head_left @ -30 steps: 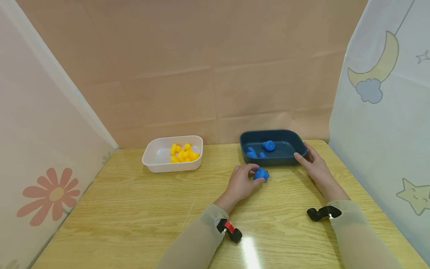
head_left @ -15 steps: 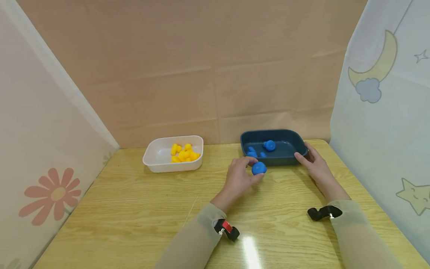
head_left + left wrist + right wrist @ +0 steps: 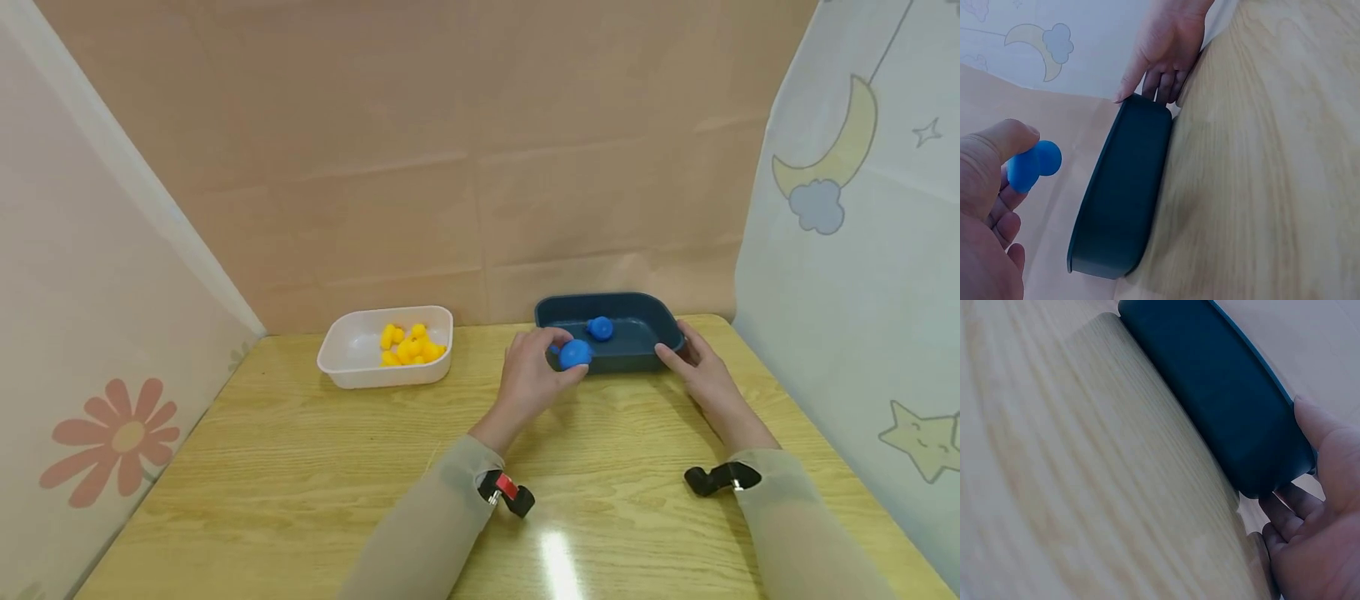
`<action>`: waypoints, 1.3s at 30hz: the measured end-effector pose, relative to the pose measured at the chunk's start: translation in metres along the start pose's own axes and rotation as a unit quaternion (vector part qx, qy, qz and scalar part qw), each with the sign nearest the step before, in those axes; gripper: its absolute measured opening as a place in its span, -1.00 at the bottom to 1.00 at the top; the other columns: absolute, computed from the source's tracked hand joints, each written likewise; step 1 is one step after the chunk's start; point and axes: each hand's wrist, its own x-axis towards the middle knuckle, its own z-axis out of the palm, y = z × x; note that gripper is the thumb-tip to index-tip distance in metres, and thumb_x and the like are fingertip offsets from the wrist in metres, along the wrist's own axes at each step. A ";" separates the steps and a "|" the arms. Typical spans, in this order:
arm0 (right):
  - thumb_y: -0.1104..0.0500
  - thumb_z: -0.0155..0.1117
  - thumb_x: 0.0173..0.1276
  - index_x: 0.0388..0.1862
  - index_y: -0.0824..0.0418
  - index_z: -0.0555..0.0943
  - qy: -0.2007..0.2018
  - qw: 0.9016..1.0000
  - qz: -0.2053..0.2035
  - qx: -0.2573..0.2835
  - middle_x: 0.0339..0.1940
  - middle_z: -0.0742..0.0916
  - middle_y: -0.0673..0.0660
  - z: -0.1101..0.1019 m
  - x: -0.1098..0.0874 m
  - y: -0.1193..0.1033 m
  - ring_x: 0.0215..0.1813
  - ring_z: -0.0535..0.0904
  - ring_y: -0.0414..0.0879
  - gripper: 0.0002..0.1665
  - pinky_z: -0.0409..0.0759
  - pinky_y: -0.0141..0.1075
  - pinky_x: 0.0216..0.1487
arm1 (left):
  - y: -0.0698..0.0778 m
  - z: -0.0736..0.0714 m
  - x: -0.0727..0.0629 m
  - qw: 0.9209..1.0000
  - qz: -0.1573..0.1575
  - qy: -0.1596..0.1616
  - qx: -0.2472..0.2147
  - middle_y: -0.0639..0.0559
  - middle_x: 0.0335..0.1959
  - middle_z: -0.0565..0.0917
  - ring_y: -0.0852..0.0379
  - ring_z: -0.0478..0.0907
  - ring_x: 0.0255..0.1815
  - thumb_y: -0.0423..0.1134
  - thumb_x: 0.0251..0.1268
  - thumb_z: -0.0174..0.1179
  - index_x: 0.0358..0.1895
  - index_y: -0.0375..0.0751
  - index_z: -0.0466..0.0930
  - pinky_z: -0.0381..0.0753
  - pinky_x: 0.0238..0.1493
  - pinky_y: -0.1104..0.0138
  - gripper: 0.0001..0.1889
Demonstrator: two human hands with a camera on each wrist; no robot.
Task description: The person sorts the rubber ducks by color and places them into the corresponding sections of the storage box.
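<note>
Between thumb and fingers, my left hand [image 3: 531, 375] pinches a blue two-lobed toy [image 3: 575, 353], a large ball joined to a smaller one. It is held up at the near left side of a dark blue tray [image 3: 626, 363]; in the left wrist view the toy [image 3: 1034, 164] stands apart from the tray's wall [image 3: 1124, 187]. My right hand [image 3: 703, 371] grips the tray's right end, its thumb at the rim [image 3: 1313, 425] and its fingers against the outer wall. Inside the tray lies another blue rounded toy [image 3: 600, 328]. My left hand hides the tray's left part.
A white tray [image 3: 352, 377] holding several yellow toys [image 3: 412, 346] stands to the left at the table's back edge. Brown paper [image 3: 480, 167] rises behind the wooden table [image 3: 300, 467]. Printed white sheets [image 3: 885, 275] hang at both sides.
My left hand has lifted the blue two-lobed toy off the table and carried it up and slightly left, to the dark tray's front edge. The right hand stays on the tray.
</note>
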 end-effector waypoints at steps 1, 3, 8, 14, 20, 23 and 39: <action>-0.35 0.24 0.66 0.90 -0.03 -0.30 0.000 1.000 0.000 0.000 0.84 -0.10 0.37 0.000 0.000 0.000 0.80 -0.14 0.43 0.23 -0.05 0.34 0.71 | 0.001 0.000 0.001 1.000 -0.002 0.002 0.001 0.14 0.09 0.76 0.05 0.53 0.17 -0.02 0.36 0.62 0.17 -0.05 0.77 0.48 0.17 0.20 -0.58; -0.36 0.24 0.66 0.90 -0.02 -0.30 -0.001 1.000 -0.001 0.001 0.84 -0.11 0.37 0.001 0.000 0.000 0.80 -0.14 0.43 0.24 -0.05 0.35 0.71 | 0.003 -0.001 0.004 1.000 -0.002 0.006 0.004 0.15 0.10 0.75 0.08 0.51 0.19 -0.02 0.36 0.62 0.17 -0.04 0.77 0.48 0.20 0.18 -0.59; -0.36 0.24 0.65 0.90 -0.04 -0.30 -0.001 1.000 -0.001 0.000 0.84 -0.12 0.35 0.003 0.001 0.000 0.80 -0.15 0.42 0.24 -0.05 0.34 0.71 | 0.005 -0.003 0.011 1.000 -0.002 0.016 0.016 0.14 0.07 0.74 0.07 0.51 0.20 0.00 0.35 0.62 0.16 -0.03 0.78 0.49 0.21 0.15 -0.59; -0.35 0.23 0.67 0.90 -0.08 -0.29 0.001 1.000 0.001 -0.001 0.84 -0.12 0.37 0.006 0.004 0.000 0.80 -0.15 0.42 0.21 -0.06 0.33 0.72 | 0.005 -0.007 0.022 0.999 -0.002 0.035 0.024 0.14 0.04 0.76 0.07 0.53 0.14 0.01 0.33 0.63 0.16 -0.03 0.79 0.48 0.18 0.15 -0.57; -0.37 0.21 0.67 0.90 -0.07 -0.30 0.000 1.000 0.003 -0.009 0.84 -0.11 0.36 0.004 0.001 -0.002 0.80 -0.14 0.42 0.21 -0.04 0.33 0.71 | 0.006 -0.002 0.029 0.999 -0.011 0.040 0.031 0.12 0.09 0.80 0.04 0.56 0.17 0.03 0.34 0.63 0.20 -0.02 0.79 0.47 0.26 0.09 -0.55; -0.37 0.21 0.67 0.90 -0.07 -0.31 -0.001 1.000 0.001 -0.011 0.84 -0.11 0.35 0.001 0.000 -0.004 0.80 -0.13 0.43 0.22 -0.04 0.35 0.71 | 0.007 0.003 0.031 0.999 -0.015 0.034 0.039 0.12 0.17 0.79 0.04 0.55 0.23 0.04 0.37 0.60 0.27 -0.01 0.78 0.45 0.30 0.08 -0.52; -0.31 0.21 0.70 0.89 -0.08 -0.30 0.000 1.000 -0.002 0.000 0.84 -0.12 0.35 0.001 -0.001 0.000 0.80 -0.15 0.42 0.18 -0.06 0.33 0.71 | 0.003 0.016 0.043 0.995 -0.052 0.035 0.074 0.17 0.27 0.77 0.05 0.54 0.32 0.11 0.43 0.52 0.38 0.05 0.73 0.42 0.37 0.10 -0.47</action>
